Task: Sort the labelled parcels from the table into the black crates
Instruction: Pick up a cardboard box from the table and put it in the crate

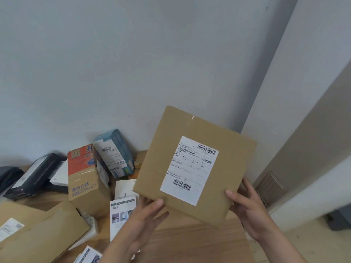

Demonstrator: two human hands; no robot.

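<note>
Plenty left to sort here, judging by the pile. Far left on the table (190,236) there's a black poly-bag parcel (32,176) with a white label, and below it a big flat cardboard parcel (41,238) with a label at its corner. Next over, an orange-and-brown drinks carton (85,179) stands upright, with a blue box (114,153) leaning against the wall beside it. Just in front lie a couple of white product boxes (123,211) — all still waiting, none of it binned.

Then the one in play: a flat brown cardboard parcel (193,164) held up off the table, tilted, its shipping label (190,170) facing the camera. The left hand (146,217) holds its lower left edge, thumb on the front, other fingers tucked behind. The right hand (245,202) grips the lower right edge the same way, thumb pressed on the front face. Looks like the person is reading the label to pick a destination.

Containers — a dark grey shape (340,218) sits on the floor at far right, maybe a crate, but only a corner shows and what's in it can't be seen.
</note>
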